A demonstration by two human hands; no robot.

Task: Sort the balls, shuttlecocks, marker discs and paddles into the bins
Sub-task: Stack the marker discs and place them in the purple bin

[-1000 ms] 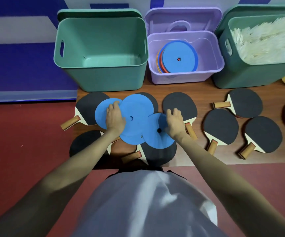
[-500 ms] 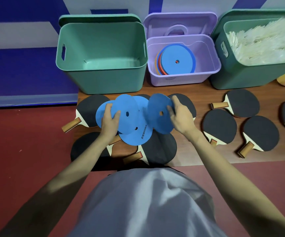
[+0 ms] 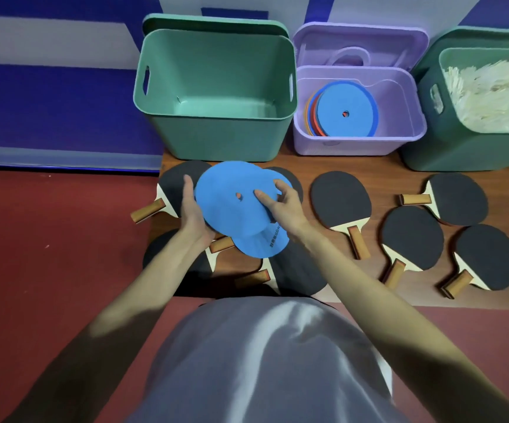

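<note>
1. My left hand (image 3: 193,209) cups the left edge of the blue marker discs (image 3: 231,206), fingers curled beneath the stack.
2. My right hand (image 3: 283,203) pinches the right edge of the stack, thumb on top.
3. The discs are held above the paddles (image 3: 340,198) on the wooden floor board (image 3: 375,175).
4. More discs (image 3: 346,109) lie in the purple bin (image 3: 360,145), between two green bins (image 3: 216,138).

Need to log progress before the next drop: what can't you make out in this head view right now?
- How many blue discs are in the stack: they overlap, and the left hand and right hand cover the edges.
- Paddles under the stack: partly hidden by discs and arms.
- Disc count in the purple bin: only edges show.
- Right green bin: cut off by the frame edge.
</note>
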